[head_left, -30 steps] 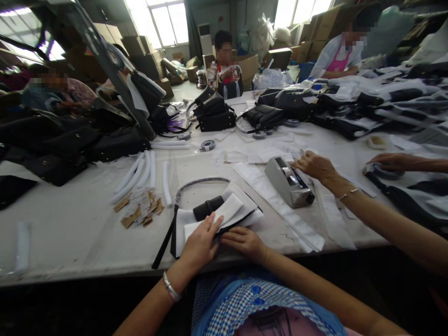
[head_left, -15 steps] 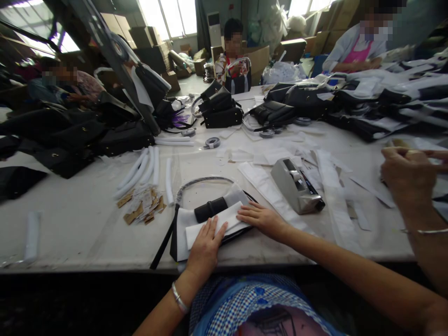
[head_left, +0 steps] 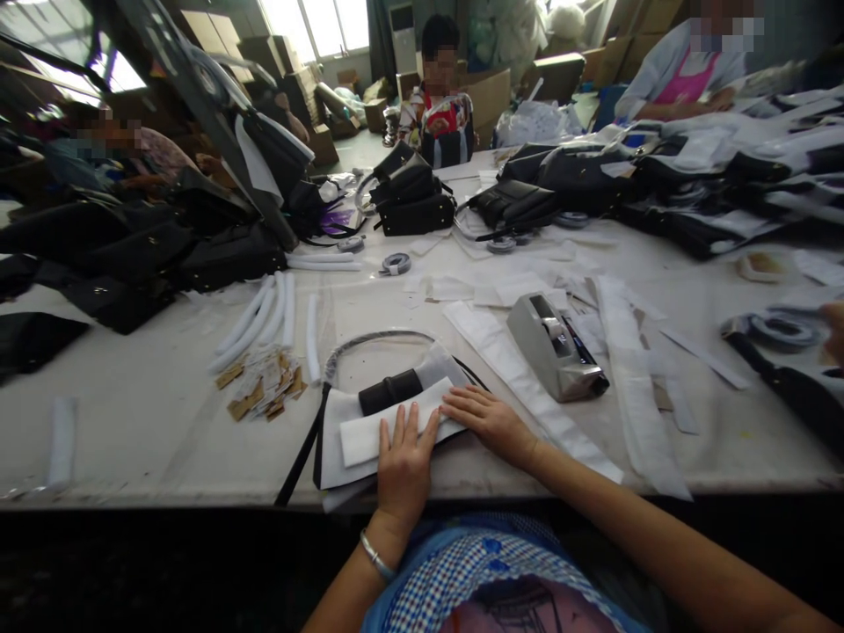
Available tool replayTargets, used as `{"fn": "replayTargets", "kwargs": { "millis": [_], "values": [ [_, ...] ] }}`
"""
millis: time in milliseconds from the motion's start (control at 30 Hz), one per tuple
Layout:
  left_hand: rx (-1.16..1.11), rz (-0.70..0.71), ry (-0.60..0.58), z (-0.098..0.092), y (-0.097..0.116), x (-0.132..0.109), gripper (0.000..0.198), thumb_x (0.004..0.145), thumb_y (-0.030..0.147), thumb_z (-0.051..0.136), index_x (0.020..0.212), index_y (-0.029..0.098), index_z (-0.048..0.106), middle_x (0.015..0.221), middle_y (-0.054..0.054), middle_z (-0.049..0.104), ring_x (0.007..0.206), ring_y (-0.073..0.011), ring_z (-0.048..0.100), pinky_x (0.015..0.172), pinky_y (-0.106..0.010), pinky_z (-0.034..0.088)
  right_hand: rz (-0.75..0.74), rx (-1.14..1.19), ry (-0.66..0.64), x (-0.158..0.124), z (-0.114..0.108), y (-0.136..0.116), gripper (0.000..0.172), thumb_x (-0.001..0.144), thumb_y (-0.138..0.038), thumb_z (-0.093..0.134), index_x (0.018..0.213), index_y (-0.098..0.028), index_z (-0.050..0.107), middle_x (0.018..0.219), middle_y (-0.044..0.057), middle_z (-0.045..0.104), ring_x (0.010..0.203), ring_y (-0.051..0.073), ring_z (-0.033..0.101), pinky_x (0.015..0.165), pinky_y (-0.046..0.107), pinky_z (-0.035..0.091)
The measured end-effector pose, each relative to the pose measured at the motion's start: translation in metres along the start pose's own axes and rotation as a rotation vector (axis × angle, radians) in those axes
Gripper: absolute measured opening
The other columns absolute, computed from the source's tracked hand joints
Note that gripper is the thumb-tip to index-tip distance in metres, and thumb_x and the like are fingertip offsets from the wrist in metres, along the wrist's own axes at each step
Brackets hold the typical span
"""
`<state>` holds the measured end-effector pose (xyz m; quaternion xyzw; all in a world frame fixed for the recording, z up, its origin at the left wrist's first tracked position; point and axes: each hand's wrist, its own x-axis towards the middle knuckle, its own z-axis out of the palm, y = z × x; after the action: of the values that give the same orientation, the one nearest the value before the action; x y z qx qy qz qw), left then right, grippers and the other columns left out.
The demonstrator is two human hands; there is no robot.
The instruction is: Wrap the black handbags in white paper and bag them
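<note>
1. Head view: here's the bag (head_left: 333, 420), flat on the counter (head_left: 198, 457) at its near edge, its long axis running left to right, right end angled away; the handle (head_left: 379, 338) arches off the far side.
2. On top lies the white strip (head_left: 361, 445), slanting the same way, with the black roll (head_left: 390, 392) just beyond, nearly parallel.
3. Left hand (head_left: 404, 462): palm down, pointing away from the body, fingers spread and straight on the strip, gripping nothing visible.
4. Right hand (head_left: 494, 425): in from the right, pointing leftward, fingers extended and together at the strip's right end; thumb hidden.
</note>
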<state>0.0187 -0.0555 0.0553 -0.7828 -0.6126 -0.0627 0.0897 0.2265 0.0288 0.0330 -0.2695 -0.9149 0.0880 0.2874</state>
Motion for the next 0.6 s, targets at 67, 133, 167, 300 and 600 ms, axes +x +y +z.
{"fn": "replayTargets", "kwargs": {
  "millis": [67, 133, 167, 300, 600],
  "values": [
    [-0.017, -0.017, 0.016, 0.001, -0.001, -0.003, 0.059, 0.094, 0.008, 0.041, 0.148, 0.032, 0.039, 0.152, -0.010, 0.044, 0.141, -0.0332, 0.040, 0.112, -0.060, 0.035, 0.109, 0.064, 0.074, -0.008, -0.006, -0.007, 0.050, 0.096, -0.011, 0.049, 0.143, -0.028, 0.048, 0.141, 0.007, 0.057, 0.137, 0.023, 0.046, 0.114, 0.049, 0.040],
    [-0.034, -0.022, 0.022, 0.001, -0.002, -0.004, 0.061, 0.093, 0.007, 0.042, 0.148, 0.033, 0.037, 0.153, -0.009, 0.042, 0.141, -0.0331, 0.038, 0.113, -0.060, 0.036, 0.330, 0.150, 0.205, -0.020, -0.007, -0.017, 0.052, 0.095, -0.018, 0.054, 0.145, -0.028, 0.045, 0.145, 0.010, 0.052, 0.138, 0.024, 0.045, 0.113, 0.048, 0.042],
    [-0.041, -0.020, 0.022, 0.001, -0.002, -0.004, 0.062, 0.093, 0.006, 0.042, 0.149, 0.033, 0.036, 0.153, -0.009, 0.041, 0.142, -0.0332, 0.038, 0.113, -0.060, 0.036, 0.460, 0.216, 0.265, -0.027, -0.006, -0.022, 0.054, 0.094, -0.022, 0.057, 0.146, -0.027, 0.044, 0.145, 0.011, 0.051, 0.136, 0.025, 0.047, 0.110, 0.047, 0.045],
    [-0.050, -0.015, 0.024, 0.000, -0.001, -0.003, 0.064, 0.093, 0.005, 0.042, 0.150, 0.033, 0.034, 0.154, -0.008, 0.040, 0.142, -0.0332, 0.036, 0.113, -0.059, 0.035, 0.812, 0.658, 0.327, -0.047, 0.012, -0.035, 0.062, 0.090, -0.035, 0.063, 0.147, -0.023, 0.041, 0.140, 0.014, 0.056, 0.121, 0.026, 0.061, 0.095, 0.041, 0.058],
    [-0.020, 0.028, 0.143, 0.005, -0.021, -0.014, 0.063, 0.094, 0.010, 0.045, 0.151, 0.032, 0.030, 0.155, -0.005, 0.040, 0.142, -0.0314, 0.037, 0.114, -0.055, 0.035, 1.159, 1.258, 0.125, -0.002, -0.016, -0.050, 0.054, 0.073, -0.049, 0.077, 0.112, -0.013, 0.068, 0.108, 0.012, 0.073, 0.105, 0.029, 0.065, 0.098, 0.045, 0.049]
  ]
}}
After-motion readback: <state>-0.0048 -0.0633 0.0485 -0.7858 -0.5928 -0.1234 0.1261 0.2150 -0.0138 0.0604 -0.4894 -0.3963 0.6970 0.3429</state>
